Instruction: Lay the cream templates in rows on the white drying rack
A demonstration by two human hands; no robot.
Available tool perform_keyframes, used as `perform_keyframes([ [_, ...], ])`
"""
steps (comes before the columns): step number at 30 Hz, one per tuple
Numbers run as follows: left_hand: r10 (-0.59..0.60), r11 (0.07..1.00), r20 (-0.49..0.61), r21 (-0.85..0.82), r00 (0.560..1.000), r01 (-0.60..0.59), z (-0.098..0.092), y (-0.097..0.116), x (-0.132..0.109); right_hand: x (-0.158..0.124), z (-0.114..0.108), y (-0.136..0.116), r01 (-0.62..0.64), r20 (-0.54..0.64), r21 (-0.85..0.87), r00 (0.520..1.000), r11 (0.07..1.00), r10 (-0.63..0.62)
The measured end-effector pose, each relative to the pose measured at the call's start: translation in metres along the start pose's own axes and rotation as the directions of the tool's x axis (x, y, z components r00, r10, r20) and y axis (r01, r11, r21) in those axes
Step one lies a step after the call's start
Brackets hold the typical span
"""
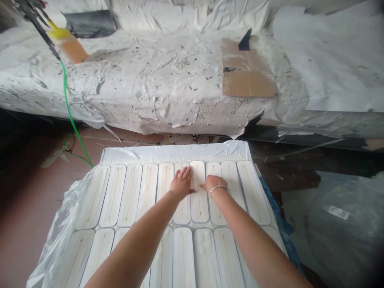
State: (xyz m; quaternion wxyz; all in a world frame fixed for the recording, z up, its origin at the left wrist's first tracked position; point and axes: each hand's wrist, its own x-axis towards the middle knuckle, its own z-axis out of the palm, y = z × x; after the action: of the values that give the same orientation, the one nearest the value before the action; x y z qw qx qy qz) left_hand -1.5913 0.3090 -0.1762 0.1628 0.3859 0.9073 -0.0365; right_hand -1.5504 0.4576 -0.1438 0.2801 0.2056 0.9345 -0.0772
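Note:
Long white panels [199, 200] with rounded ends and a thin line down the middle lie in two rows on a plastic-lined surface. My left hand [181, 183] rests flat on a panel in the far row, its fingers spread and thumb pointing toward the panel on its right. On the other side of that panel is my right hand [216, 184], with a bracelet [218, 187] at the wrist. Its thumb stands apart toward the left, while its other fingers bend down and are partly hidden. Neither hand grips anything that I can see. My forearms cover parts of the near row.
Beyond the panels runs a bench [156, 80] covered in stained white sheeting. It bears a piece of cardboard [249, 76] and a bottle of orange liquid [72, 48]. A green hose [67, 104] hangs at left. Clear plastic [339, 232] lies on the right.

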Motion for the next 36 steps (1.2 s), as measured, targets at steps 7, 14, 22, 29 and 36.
perform_keyframes([
  [7, 0.003, 1.0, -0.009, -0.029, 1.0, -0.003, -0.005, -0.004, 0.0, 0.013, 0.009, -0.011, 0.429, -0.168, -0.196, 0.871, 0.882, -0.462],
  [14, -0.012, 1.0, -0.013, 0.012, 1.0, 0.012, -0.011, -0.012, -0.005, 0.017, 0.021, -0.005, 0.379, -0.136, -0.205, 0.902, 0.902, -0.41],
  [22, -0.029, 1.0, -0.004, 0.008, 1.0, 0.029, -0.006, -0.013, -0.01, 0.018, -0.001, -0.024, 0.327, -0.301, -0.176, 0.88, 0.928, -0.368],
  [29, 0.071, 0.997, -0.032, 0.004, 0.997, -0.071, 0.014, -0.031, -0.003, 0.036, 0.037, -0.022, 0.358, -0.331, -0.166, 0.858, 0.919, -0.394],
  [36, -0.084, 0.996, -0.123, -0.048, 0.989, 0.079, 0.016, -0.032, -0.016, 0.022, 0.033, -0.022, 0.278, -0.269, -0.188, 0.908, 0.942, -0.322],
])
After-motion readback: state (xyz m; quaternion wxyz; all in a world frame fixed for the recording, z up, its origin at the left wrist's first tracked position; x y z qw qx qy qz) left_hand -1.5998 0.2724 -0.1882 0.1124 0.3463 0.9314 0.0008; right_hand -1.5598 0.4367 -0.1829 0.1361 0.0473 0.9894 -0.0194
